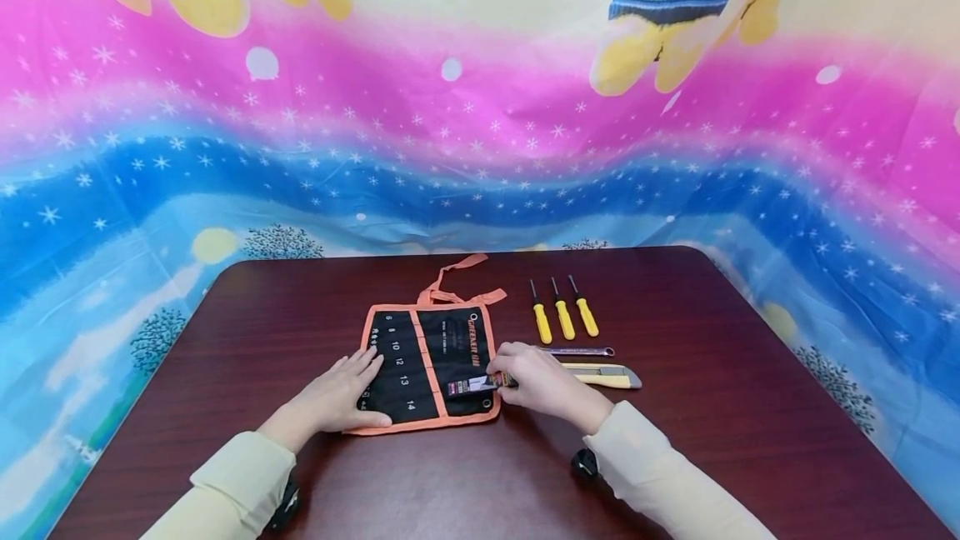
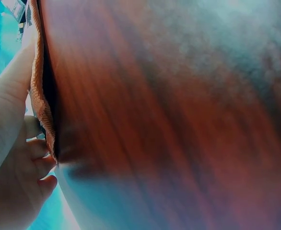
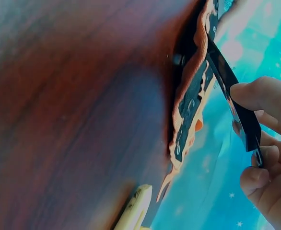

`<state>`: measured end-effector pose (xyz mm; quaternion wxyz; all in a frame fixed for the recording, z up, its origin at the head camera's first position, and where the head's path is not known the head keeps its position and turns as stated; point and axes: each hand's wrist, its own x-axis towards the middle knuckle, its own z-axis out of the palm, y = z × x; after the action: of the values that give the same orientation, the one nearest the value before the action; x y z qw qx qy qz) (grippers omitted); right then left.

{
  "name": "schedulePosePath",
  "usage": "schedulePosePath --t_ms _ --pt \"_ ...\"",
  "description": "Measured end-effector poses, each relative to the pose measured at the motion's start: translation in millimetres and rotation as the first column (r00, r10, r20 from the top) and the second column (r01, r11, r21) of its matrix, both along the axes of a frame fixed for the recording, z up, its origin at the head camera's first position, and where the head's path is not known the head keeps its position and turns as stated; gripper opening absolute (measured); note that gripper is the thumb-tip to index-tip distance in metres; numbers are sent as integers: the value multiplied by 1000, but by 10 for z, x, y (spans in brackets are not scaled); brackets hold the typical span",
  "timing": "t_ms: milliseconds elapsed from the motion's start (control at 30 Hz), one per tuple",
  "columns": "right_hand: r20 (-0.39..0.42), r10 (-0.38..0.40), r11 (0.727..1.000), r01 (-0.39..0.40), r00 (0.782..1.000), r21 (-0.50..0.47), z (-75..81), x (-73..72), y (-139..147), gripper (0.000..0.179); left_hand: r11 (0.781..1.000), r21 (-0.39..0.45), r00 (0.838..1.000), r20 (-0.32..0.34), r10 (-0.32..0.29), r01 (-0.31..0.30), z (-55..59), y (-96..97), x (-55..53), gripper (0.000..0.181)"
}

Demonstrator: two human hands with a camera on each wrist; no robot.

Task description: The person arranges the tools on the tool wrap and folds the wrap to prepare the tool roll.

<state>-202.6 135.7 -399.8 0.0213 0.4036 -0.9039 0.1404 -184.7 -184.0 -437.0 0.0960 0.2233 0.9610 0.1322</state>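
Note:
A black tool pouch (image 1: 452,357) with orange trim and printed size numbers lies spread on the table. My left hand (image 1: 341,394) rests on its left edge, fingers spread and thumb along the near corner. In the left wrist view the orange edging (image 2: 38,81) runs beside the thumb and fingertips. My right hand (image 1: 543,386) pinches a flat black blade case (image 1: 467,387) with a printed label, held over the pouch's lower right part. The right wrist view shows this case (image 3: 234,98) tilted, its far end at the pouch's pocket edge.
Right of the pouch lie a shiny wrench (image 1: 592,352) and a pale yellow utility knife (image 1: 603,374), partly hidden by the right hand. Three yellow-handled screwdrivers (image 1: 564,322) stand in a row farther back. Orange ties (image 1: 491,297) trail behind the pouch. A printed cloth (image 1: 450,148) hangs behind the table.

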Motion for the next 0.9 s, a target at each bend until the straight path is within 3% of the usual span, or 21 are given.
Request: schedulePosePath --t_ms 133,400,600,900 --pt "28 9 1000 -9 1000 -20 -14 39 -12 19 1000 -4 1000 3 4 -4 -2 10 -7 98" --pt "186 -24 997 37 982 -65 -52 72 5 21 1000 -4 1000 7 8 -8 1 13 -6 98" --pt "255 27 995 -1 967 -101 -118 4 68 20 1000 -12 1000 -4 5 -5 -13 6 -15 99" --pt "278 63 996 -44 959 -77 -153 -107 102 19 1000 -10 1000 -8 -2 2 -8 10 -1 99"
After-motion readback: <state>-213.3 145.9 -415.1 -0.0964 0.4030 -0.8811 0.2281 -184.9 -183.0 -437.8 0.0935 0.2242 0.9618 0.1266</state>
